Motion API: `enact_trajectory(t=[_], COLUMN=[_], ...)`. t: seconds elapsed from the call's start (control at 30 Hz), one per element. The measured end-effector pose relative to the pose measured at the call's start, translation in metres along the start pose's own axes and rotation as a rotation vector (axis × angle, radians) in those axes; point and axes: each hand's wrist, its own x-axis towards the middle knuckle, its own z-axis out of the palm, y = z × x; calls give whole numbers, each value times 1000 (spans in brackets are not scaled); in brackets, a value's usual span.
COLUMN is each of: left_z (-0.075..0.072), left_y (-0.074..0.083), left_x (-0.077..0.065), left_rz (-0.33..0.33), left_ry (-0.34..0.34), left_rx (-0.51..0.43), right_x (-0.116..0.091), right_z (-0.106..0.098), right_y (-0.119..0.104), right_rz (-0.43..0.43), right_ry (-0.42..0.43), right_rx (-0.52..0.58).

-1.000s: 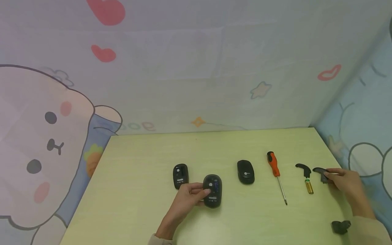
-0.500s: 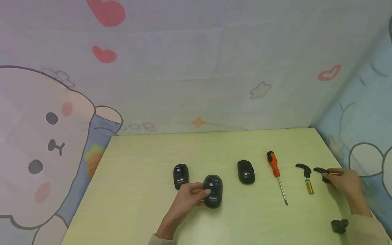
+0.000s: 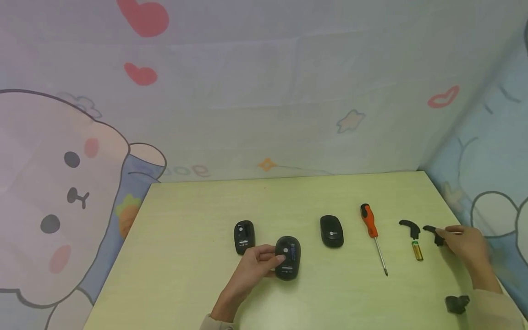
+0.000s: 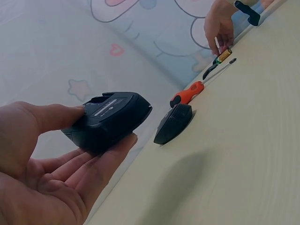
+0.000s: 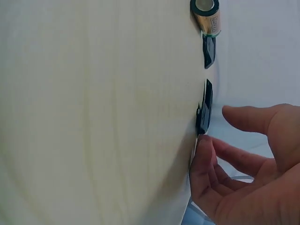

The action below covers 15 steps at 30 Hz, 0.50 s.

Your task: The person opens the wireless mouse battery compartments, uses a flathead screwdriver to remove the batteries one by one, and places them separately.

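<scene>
My left hand holds a black computer mouse above the table, underside up. Its thumb lies on top and its fingers support it from below, as the left wrist view shows on the mouse. At the table's right side, my right hand is beside a small curved black cover. In the right wrist view its fingertips rest against the near end of the cover, while the thumb stands apart. A similar black cover and a gold-and-green battery lie left of it.
Another mouse lies underside up behind my left hand. A third mouse sits upright mid-table. An orange-and-black screwdriver lies right of it. A dark lumpy object is near my right sleeve. A printed cloth hangs behind the table.
The cover by my right hand has turned slightly and settled on the table, and the right thumb now stands off it. My left hand keeps holding the mouse in nearly the same place.
</scene>
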Motion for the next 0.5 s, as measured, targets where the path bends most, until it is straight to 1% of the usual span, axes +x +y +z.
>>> enact_trajectory(t=[0.07,0.17,0.3,0.5], left_z=[0,1,2,4], left_y=[-1,-2,0,1], left_x=[1,2,3,3], left_rz=[-3,-10,-16,-14], left_ry=[-9,-21,-30,-44], left_rx=[3,8,8,-5], right_x=[-5,-13,-21,-29], right_z=[-2,-4,-2,4], right_y=[-3,-10,-27,-55], right_rz=[16,4,-75,-174], right_ry=[6,37,88,106], right_rx=[19,29,7,31])
